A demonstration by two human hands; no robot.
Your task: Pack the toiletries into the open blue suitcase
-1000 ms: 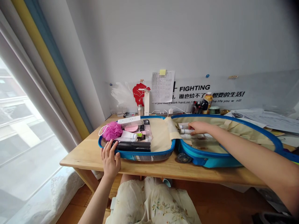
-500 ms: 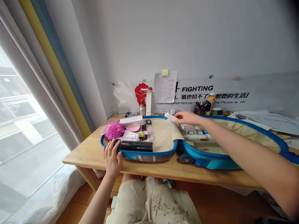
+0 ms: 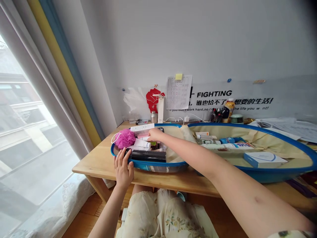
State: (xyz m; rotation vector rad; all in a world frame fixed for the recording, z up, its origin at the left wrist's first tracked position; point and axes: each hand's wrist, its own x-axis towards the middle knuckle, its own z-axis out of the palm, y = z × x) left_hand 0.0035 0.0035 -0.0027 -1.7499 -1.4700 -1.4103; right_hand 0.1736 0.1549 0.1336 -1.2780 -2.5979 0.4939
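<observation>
My left hand (image 3: pixel 123 169) rests with its fingers spread on the blue rim of the left half of an open suitcase (image 3: pixel 148 164), its fingertips at the end of a long black cylinder (image 3: pixel 148 155). My right hand (image 3: pixel 155 135) reaches into that same half. Its fingers are closed on a white tube (image 3: pixel 145 138), partly hidden by the hand. Just below lies another white tube (image 3: pixel 142 143). A pink bath puff (image 3: pixel 125 138) with a white cord is to the left, and a long white box (image 3: pixel 142 128) lies behind.
The suitcase's right half (image 3: pixel 272 168) holds a white and blue box (image 3: pixel 264 159), a blue bottle (image 3: pixel 227 140) and several tubes. Behind it on the wooden desk (image 3: pixel 96 162) stand a yellow bottle (image 3: pixel 229 109), a green-grey jar (image 3: pixel 237 118) and a white lamp (image 3: pixel 160 110).
My right hand has moved left from the suitcase's middle divide into its left half, carrying the white tube. My left hand stays on the rim. The view has shifted slightly.
</observation>
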